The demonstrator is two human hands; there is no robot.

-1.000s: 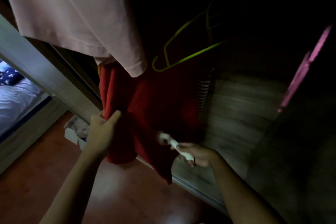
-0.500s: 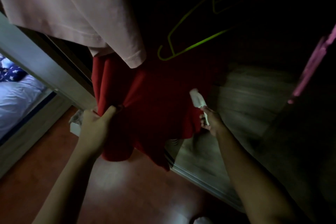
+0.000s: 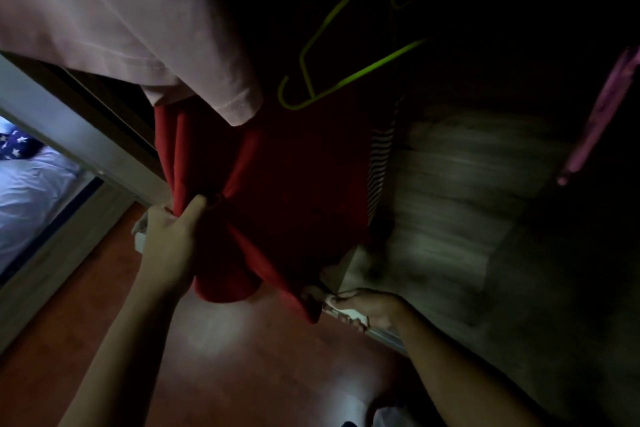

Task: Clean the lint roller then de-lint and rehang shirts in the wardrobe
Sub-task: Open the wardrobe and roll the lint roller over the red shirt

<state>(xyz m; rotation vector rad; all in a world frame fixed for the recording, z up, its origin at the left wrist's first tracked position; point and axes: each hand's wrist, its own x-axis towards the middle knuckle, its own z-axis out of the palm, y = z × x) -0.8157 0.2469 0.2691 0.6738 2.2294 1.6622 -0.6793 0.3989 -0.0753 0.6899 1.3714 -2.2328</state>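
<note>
A red shirt (image 3: 294,191) hangs in the dark wardrobe, below a pale pink shirt (image 3: 114,10). My left hand (image 3: 169,236) grips a bunched fold of the red shirt at its left side and pulls it taut. My right hand (image 3: 367,305) holds the white lint roller (image 3: 332,305) by its handle, the roller head at the shirt's bottom hem. A striped garment (image 3: 379,163) shows just right of the red shirt.
A yellow-green hanger (image 3: 346,80) hangs bare above the red shirt and a pink hanger (image 3: 595,121) at the right. The wardrobe floor (image 3: 450,201) is wood-grain. A bed (image 3: 31,191) lies beyond the frame at the left. Red-brown floor (image 3: 225,357) is below.
My right hand has swept the lint roller down the red shirt from its middle to the bottom hem. My left hand has kept its grip on the fold.
</note>
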